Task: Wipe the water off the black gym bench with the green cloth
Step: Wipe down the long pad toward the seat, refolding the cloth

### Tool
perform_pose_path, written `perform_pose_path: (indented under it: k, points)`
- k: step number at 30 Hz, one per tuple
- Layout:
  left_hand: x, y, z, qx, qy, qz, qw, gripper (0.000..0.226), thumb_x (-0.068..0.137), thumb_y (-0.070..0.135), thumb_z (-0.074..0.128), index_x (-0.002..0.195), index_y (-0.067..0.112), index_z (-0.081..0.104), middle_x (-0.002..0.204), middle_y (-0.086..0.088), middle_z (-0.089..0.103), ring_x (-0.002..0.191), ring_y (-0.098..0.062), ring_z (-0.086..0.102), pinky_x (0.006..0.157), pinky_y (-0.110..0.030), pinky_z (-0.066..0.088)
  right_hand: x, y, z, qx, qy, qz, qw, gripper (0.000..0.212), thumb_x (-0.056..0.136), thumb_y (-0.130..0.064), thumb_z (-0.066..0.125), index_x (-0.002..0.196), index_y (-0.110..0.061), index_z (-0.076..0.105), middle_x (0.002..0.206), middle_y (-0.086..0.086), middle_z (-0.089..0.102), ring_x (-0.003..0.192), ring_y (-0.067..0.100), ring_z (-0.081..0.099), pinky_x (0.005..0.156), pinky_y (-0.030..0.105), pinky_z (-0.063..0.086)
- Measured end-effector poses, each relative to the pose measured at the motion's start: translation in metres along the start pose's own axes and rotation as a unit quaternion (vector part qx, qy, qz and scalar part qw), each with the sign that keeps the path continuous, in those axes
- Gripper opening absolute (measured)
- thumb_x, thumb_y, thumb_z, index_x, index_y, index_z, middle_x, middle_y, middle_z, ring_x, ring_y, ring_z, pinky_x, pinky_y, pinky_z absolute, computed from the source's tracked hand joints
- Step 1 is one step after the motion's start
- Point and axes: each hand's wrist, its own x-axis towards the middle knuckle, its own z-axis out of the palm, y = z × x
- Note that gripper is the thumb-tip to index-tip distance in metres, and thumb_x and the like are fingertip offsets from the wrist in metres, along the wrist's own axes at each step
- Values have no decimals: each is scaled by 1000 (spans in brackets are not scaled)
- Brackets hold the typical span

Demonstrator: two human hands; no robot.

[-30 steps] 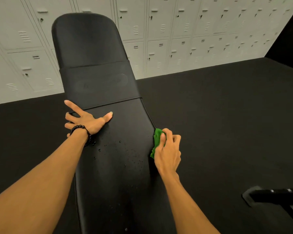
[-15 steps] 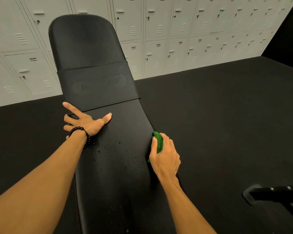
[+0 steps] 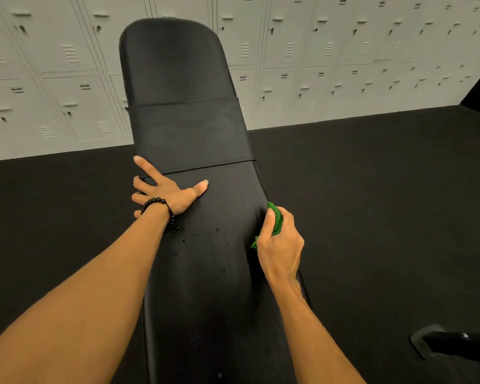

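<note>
cloth: I see the green cloth [image 3: 276, 221] bunched into a small wad at the right edge of the worktop [image 3: 205, 273], about halfway along the part I can see. Bright green, creased, mostly hidden by fingers; one fold pokes out above the thumb, a small corner shows below it.
right hand: my right hand [image 3: 281, 245] has fingers and thumb curled round the cloth, gripping it and holding it against the worktop's side edge.
left hand: my left hand [image 3: 168, 194] lies flat on the worktop's left edge, fingers spread, thumb pointing toward the middle, index finger reaching up to the strap.
bracelet: black bead bracelet [image 3: 162, 212] on the left wrist.
worktop: long black padded gym bench, matte with a dull sheen, running away from me and tilting up at the far end.
strap: wide black strap [image 3: 190, 134] wrapped across the pad just beyond the left hand.
water: scattered droplets [image 3: 203, 239] between the two hands and a little nearer me; a few more near the bottom edge.
floor: dark floor [image 3: 372, 203] on both sides.
lockers: pale lockers [image 3: 330, 51] along the far wall.
</note>
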Motion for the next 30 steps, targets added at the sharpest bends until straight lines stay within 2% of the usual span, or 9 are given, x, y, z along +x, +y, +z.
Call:
perform_pose_path:
  k: [3, 5, 7, 10, 16, 20, 23, 28, 30]
  points:
    - [0, 0, -2, 4, -7, -5, 1000, 148, 59, 82, 69, 139, 29, -45, 160, -18, -9, 141, -44, 14, 113, -58, 24, -9, -18, 14, -39, -36, -80, 995, 18, 101, -33, 53, 111, -21, 62, 84, -15, 64, 69, 2, 60, 64, 6, 43]
    - [-3, 3, -2, 6, -13, -5, 1000, 147, 60, 82, 68, 138, 29, -45, 160, -18, -10, 141, -44, 14, 113, -57, 24, -12, -28, 24, -67, -70, -116, 988, 23, 101, -37, 51, 114, -22, 62, 87, -11, 67, 70, 8, 63, 61, 12, 45]
    - [-6, 2, -5, 4, -17, -5, 1000, 147, 61, 82, 67, 138, 29, -46, 160, -18, -10, 140, -44, 15, 113, -56, 25, -10, -33, 34, -116, -112, -175, 971, 33, 102, -47, 41, 116, -24, 60, 88, -9, 69, 68, 15, 66, 56, 29, 51]
    - [-7, 1, -7, -13, -20, 0, 1000, 144, 63, 82, 65, 138, 29, -45, 160, -18, -10, 141, -44, 14, 113, -56, 24, 6, -41, 46, -143, -138, -224, 954, 39, 102, -52, 32, 116, -26, 57, 87, -8, 67, 66, 20, 66, 52, 37, 50]
    - [8, -11, -16, -183, -57, 13, 981, 114, 75, 81, 51, 149, 40, -25, 163, -9, -7, 147, -41, 9, 119, -53, 13, 15, -55, 69, -140, -166, -321, 922, 38, 101, -50, 35, 115, -24, 59, 87, -3, 70, 61, 29, 67, 44, 39, 50]
    - [9, -44, -21, -338, -36, 54, 939, 92, 83, 70, 51, 156, 37, 6, 164, 0, 12, 150, -21, 14, 121, -45, 16, 9, -66, 80, -144, -176, -366, 902, 34, 101, -47, 44, 115, -20, 61, 85, -1, 69, 58, 30, 66, 42, 38, 50]
    - [-4, -71, -16, -331, -41, 73, 940, 80, 91, 59, 54, 155, 38, 10, 162, 3, 20, 149, -15, 17, 121, -42, 20, 4, -60, 71, -177, -176, -440, 863, 36, 96, -47, 55, 119, -20, 63, 84, -1, 67, 58, 27, 66, 40, 33, 45]
    - [-24, -89, -9, -294, -107, 120, 942, 64, 100, 55, 38, 154, 45, 4, 162, 8, 17, 149, -13, 16, 114, -27, 17, 37, -69, 79, -214, -137, -396, 882, 45, 97, -52, 53, 131, -23, 57, 94, 3, 57, 79, 25, 57, 50, 35, 45]
    - [-25, -90, -10, -305, -118, 117, 938, 59, 101, 58, 27, 153, 46, 1, 164, 5, 11, 151, -15, 7, 119, -35, 9, 22, -71, 84, -223, -173, -479, 831, 46, 97, -53, 50, 132, -25, 57, 93, 4, 55, 82, 27, 50, 57, 37, 43]
